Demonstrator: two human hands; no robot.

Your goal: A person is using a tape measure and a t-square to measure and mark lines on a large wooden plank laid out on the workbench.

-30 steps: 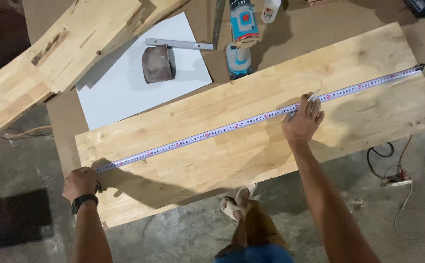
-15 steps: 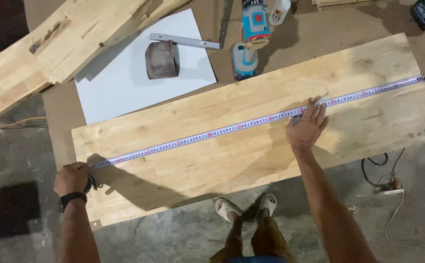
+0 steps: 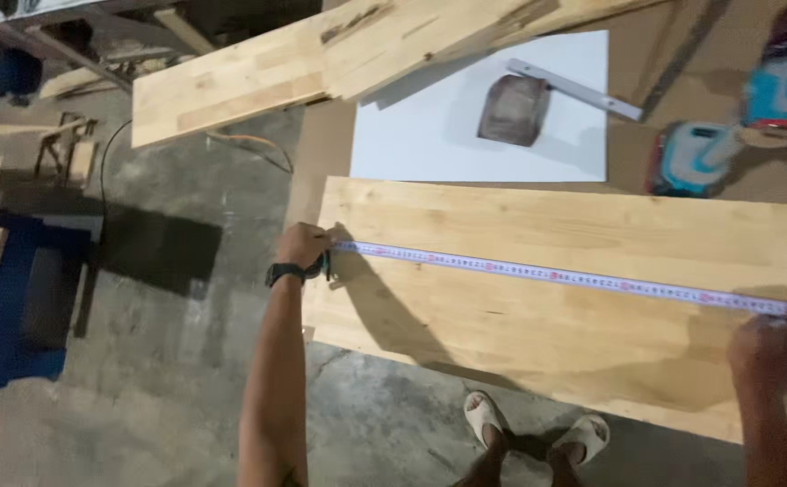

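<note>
— Concrete floor (image 3: 141,397) filled the lower left of the frame, grey and stained, and the long pale board (image 3: 547,298) ran across the middle. What shifted in that last second?

— Mostly the view did: it swung left, so the board's left end sat mid-frame and its right end ran off the edge. The tape measure (image 3: 556,275) stayed stretched along the board, left end to far right.

— And the hands?

— They were wide apart. The left hand (image 3: 301,248), with a dark watch on the wrist, was closed on the tape's case at the board's left edge, as before. The right hand (image 3: 777,347) had slid to the right edge of the frame, low on the tape; whether it pinched the tape or only pressed it, I couldn't tell.

— Behind them?

— A white sheet (image 3: 483,135) at upper centre carried a dark block (image 3: 512,110) and a metal square (image 3: 574,88). A blue power tool (image 3: 745,117) lay at upper right, and sandalled feet (image 3: 538,433) stood below the board.
</note>
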